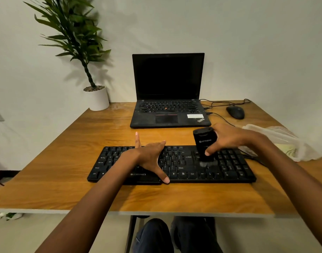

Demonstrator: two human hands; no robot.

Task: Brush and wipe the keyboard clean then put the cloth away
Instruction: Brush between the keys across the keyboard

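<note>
While right hand (229, 137) grips brush (204, 143), white pot (99, 99) holds a plant (74, 33).

- The left hand (149, 158) covers the middle keys of the keyboard (229, 169).
- The tip of the brush (204, 142) is a blur on the keys, and the right hand (231, 137) hides its far side.
- What lies inside the plastic bag (280, 137) cannot be told.
- The picture's upper edge cuts off the top of the plant (74, 33).
</note>
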